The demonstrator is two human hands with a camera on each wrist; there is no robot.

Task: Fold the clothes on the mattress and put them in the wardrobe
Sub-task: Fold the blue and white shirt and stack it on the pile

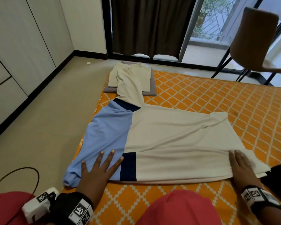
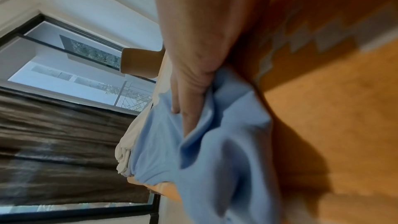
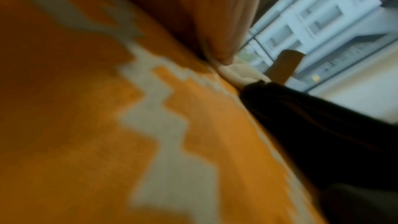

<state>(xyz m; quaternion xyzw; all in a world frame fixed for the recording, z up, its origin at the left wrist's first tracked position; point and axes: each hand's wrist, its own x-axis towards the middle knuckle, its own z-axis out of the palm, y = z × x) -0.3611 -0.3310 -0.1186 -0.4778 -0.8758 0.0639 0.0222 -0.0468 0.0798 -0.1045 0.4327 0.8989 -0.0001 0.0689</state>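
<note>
Both palms [image 1: 97,169] flat atop shirt [image 1: 169,137]

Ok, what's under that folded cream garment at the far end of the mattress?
A folded grey garment lies under the folded cream garment, its edges showing at the near and right sides. Anything beneath the grey one is covered.

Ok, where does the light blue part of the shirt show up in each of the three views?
Head: the light blue part of the shirt lies left of centre on the mattress, with the left hand flat on it.
Left wrist: it fills the lower centre, bunched under the fingers.
Right wrist: not in it; only cream cloth shows.
Shared landmark: the brown chair by the window.
</note>
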